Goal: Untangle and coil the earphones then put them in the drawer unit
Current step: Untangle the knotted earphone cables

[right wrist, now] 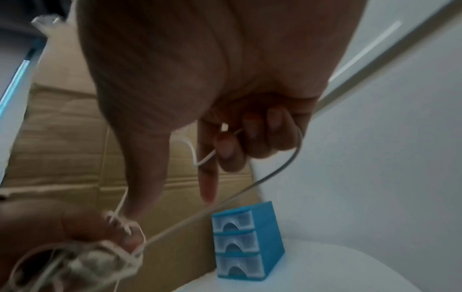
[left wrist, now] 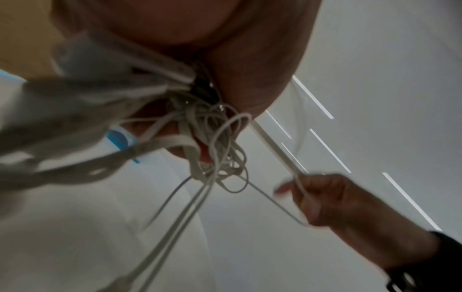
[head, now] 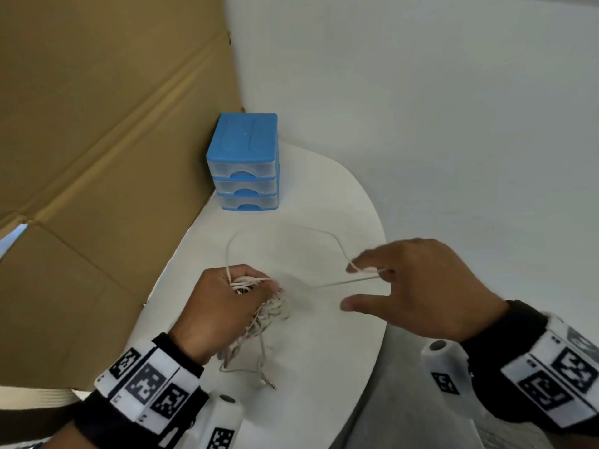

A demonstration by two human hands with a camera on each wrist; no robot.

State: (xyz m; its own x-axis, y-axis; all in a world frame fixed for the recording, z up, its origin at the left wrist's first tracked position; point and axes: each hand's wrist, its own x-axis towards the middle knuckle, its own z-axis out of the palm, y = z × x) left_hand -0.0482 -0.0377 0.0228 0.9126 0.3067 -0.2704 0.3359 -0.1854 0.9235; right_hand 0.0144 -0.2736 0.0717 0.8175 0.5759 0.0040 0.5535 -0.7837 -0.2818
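Left hand (head: 223, 303) clutching tangled earphones (head: 269, 311) bunch, right hand (head: 418, 286) fingers hooked round one strand pulled sideways. Drawer unit (head: 243, 163) on desk (head: 324, 367) beyond left hand, all drawers closed.

Plain indoor room, white round table (head: 324, 196), bare white walls, cardboard sheet (head: 97, 124) leaning beside

Colours I see on the bench (head: 324, 400)

White bench and earphones (head: 272, 311), blue drawer unit (head: 243, 142) with clear drawers, brown cardboard (head: 97, 124), black-and-white wristbands (head: 146, 380).
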